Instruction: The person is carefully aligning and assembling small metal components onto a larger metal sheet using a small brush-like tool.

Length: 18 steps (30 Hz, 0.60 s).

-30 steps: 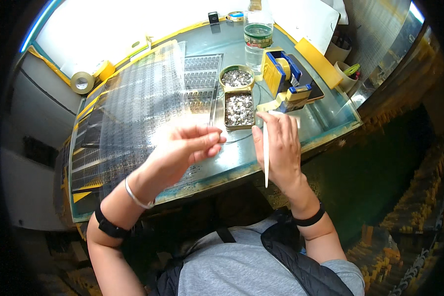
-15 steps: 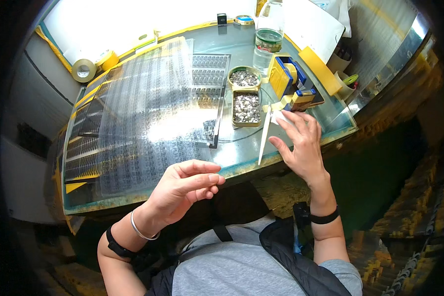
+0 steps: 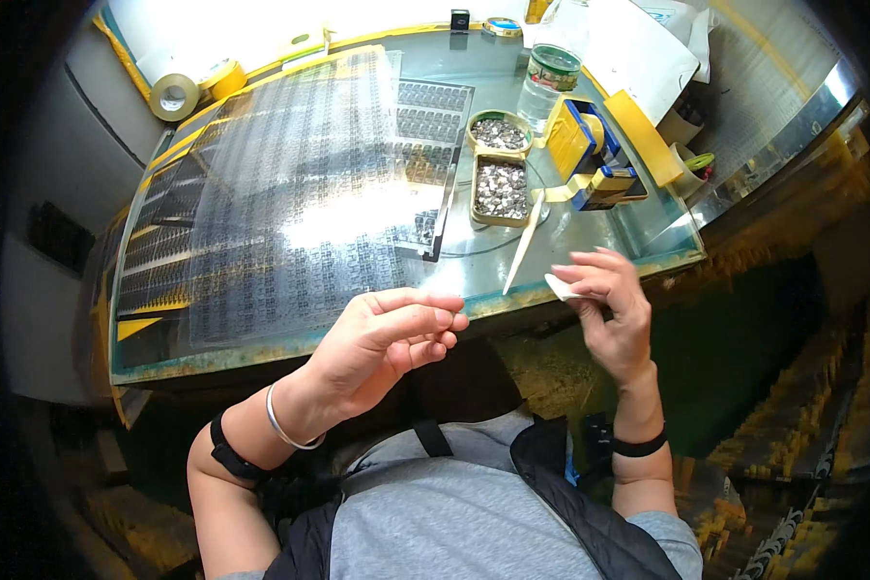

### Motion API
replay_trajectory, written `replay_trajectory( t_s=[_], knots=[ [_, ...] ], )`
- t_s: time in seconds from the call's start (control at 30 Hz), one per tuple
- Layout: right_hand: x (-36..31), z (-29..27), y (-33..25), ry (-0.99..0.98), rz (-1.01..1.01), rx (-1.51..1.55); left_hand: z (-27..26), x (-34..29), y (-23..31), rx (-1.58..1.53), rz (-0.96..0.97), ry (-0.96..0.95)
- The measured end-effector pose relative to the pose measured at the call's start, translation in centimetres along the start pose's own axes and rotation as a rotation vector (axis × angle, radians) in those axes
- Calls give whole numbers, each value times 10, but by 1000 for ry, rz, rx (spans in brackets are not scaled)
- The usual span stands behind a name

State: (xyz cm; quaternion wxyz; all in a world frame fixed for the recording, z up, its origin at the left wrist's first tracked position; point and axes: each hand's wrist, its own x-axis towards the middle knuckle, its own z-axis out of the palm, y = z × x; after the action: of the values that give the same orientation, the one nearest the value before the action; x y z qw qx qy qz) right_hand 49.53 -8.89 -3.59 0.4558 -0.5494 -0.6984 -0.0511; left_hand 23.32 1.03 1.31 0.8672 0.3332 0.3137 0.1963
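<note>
My left hand (image 3: 382,338) is raised just off the table's front edge, thumb and fingertips pressed together in a pinch. Whatever may be between those fingertips is too small to make out. My right hand (image 3: 617,314) is in the air at the front right, with a small folded white piece, like paper or cloth (image 3: 559,287), between thumb and fingers. A thin pointed whitish tool, like tweezers (image 3: 522,246), lies by the table edge to the left of that hand. Behind it are a rectangular tin (image 3: 500,189) and a round tin (image 3: 499,133), both filled with small grey shiny pieces.
Clear printed sheets (image 3: 290,193) cover the left of the glass-topped table (image 3: 435,314). A blue and yellow tape dispenser (image 3: 594,164) stands at the right, near a water-filled bottle (image 3: 549,82). Tape rolls (image 3: 174,98) sit at the back left.
My right hand has come back toward me from beside the tape dispenser, bringing the white piece along. My left hand keeps its pinch, slightly further right and higher in view. The view has shifted.
</note>
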Motion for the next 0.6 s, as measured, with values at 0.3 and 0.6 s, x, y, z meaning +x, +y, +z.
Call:
replay_trajectory(
  t_s=[0.3,0.6],
  knots=[
    [30,48,-71,19,61,482,-4,-5,-5,114,186,-19],
    [31,52,-70,67,-169,267,1,-21,7,92,207,-64]
  ],
)
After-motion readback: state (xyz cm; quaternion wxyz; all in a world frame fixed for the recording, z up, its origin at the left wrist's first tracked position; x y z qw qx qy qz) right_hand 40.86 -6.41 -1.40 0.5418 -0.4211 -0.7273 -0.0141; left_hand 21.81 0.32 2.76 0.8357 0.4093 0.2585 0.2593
